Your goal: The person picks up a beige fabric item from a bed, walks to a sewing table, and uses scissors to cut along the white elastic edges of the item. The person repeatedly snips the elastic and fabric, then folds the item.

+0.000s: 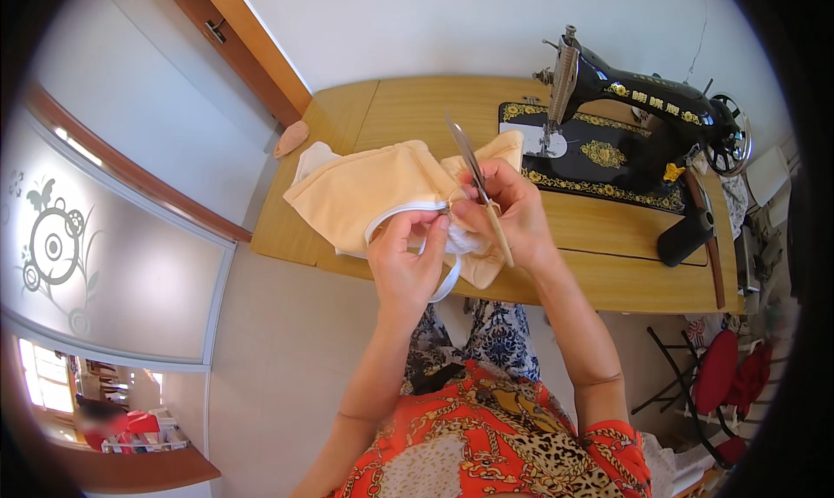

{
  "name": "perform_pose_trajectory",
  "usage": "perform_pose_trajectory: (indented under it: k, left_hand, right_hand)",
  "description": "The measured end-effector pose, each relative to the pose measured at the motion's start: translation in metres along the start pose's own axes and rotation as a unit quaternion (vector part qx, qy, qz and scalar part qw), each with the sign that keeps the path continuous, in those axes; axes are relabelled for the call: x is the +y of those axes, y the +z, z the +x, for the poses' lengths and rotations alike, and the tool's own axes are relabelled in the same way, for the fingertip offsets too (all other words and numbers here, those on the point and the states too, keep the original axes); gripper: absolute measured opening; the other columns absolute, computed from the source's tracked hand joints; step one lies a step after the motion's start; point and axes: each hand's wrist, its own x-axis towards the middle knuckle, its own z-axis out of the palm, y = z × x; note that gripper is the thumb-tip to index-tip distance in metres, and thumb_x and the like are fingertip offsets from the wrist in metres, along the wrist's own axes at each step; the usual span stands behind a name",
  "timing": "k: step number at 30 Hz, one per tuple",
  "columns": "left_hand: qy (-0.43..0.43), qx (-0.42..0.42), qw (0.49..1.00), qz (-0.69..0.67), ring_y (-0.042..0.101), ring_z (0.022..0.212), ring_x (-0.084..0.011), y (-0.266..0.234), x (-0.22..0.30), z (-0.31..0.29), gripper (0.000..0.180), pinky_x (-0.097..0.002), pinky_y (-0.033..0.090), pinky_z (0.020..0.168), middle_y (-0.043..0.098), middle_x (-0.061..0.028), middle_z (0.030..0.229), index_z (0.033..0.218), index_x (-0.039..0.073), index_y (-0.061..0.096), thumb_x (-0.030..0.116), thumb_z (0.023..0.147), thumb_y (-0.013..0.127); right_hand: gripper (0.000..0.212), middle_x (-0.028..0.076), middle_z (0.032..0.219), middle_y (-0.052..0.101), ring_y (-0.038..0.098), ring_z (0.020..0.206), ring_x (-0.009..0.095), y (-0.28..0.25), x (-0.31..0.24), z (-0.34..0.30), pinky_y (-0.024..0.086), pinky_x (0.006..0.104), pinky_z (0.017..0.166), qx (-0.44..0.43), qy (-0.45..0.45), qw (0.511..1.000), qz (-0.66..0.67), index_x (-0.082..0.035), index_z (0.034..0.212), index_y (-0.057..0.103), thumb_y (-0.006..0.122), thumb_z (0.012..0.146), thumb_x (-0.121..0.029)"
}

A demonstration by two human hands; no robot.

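A pale yellow cloth piece (373, 181) with white edging lies over the front of the wooden table. At its right end, my left hand (407, 259) pinches the white-edged border between thumb and fingers. Close beside it, my right hand (512, 211) is closed around a pair of scissors (470, 155), blades pointing up and away, handle toward me. The thumb and a finger of that hand also meet at the cloth's edge, near my left fingertips. Below my hands hangs a loop of white strip (448, 282). What exactly sits between the fingertips is too small to tell.
A black sewing machine (638, 89) with gold decoration stands on the table's right side. Near it are a black thread cone (685, 237) and a brown strip (705, 237). A small pink object (292, 139) lies at the table's left edge. A red folding chair (715, 381) stands lower right.
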Motion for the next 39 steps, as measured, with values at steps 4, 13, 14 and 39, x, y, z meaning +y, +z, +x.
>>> perform_pose_trajectory:
  k: [4, 13, 14, 39]
  left_hand:
    - [-0.047, -0.036, 0.997, -0.047, 0.054, 0.066, -0.0095, -0.002, -0.003, -0.001, 0.014, -0.0245, 0.044, 0.063, 0.062, -0.0058, 0.074, 0.085, -0.001, 0.061, 0.008, 0.075, 0.067]
    - [-0.133, -0.111, 0.981, -0.091, 0.05, 0.066, -0.0049, -0.022, -0.013, -0.012, 0.008, -0.02, 0.04, 0.059, 0.058, -0.0023, 0.073, 0.081, -0.002, 0.058, 0.005, 0.079, 0.061]
    - [-0.16, -0.126, 0.974, -0.104, 0.05, 0.066, -0.0041, -0.032, -0.012, -0.015, 0.007, -0.0191, 0.039, 0.058, 0.057, -0.0014, 0.073, 0.081, -0.001, 0.057, 0.004, 0.08, 0.06]
    - [-0.233, -0.02, 0.86, -0.453, 0.044, 0.065, -0.0072, 0.001, -0.015, -0.02, 0.035, -0.0185, 0.036, 0.058, 0.055, -0.0111, 0.096, 0.123, 0.003, 0.045, 0.002, 0.088, 0.046]
  right_hand:
    - [0.03, -0.001, 0.083, 0.054, 0.048, 0.075, 0.004, 0.002, 0.003, -0.003, 0.041, 0.0194, 0.066, 0.003, -0.024, 1.0, -0.015, -0.005, 0.099, 0.05, 0.066, 0.074, 0.002]
    - [0.03, -0.004, 0.077, 0.052, 0.047, 0.066, 0.004, -0.017, -0.001, 0.017, 0.039, 0.0183, 0.058, 0.093, -0.001, 0.995, 0.039, -0.006, 0.097, 0.051, 0.066, 0.072, 0.003]
    - [0.029, -0.004, 0.075, 0.051, 0.046, 0.064, 0.004, -0.023, -0.004, 0.022, 0.038, 0.0179, 0.057, 0.121, 0.017, 0.988, 0.092, -0.006, 0.096, 0.051, 0.066, 0.072, 0.003]
    - [0.023, 0.005, 0.082, 0.058, 0.055, 0.068, 0.009, 0.023, -0.021, -0.062, 0.046, 0.0229, 0.061, 0.199, -0.055, 0.968, -0.142, -0.004, 0.093, 0.048, 0.065, 0.078, -0.004]
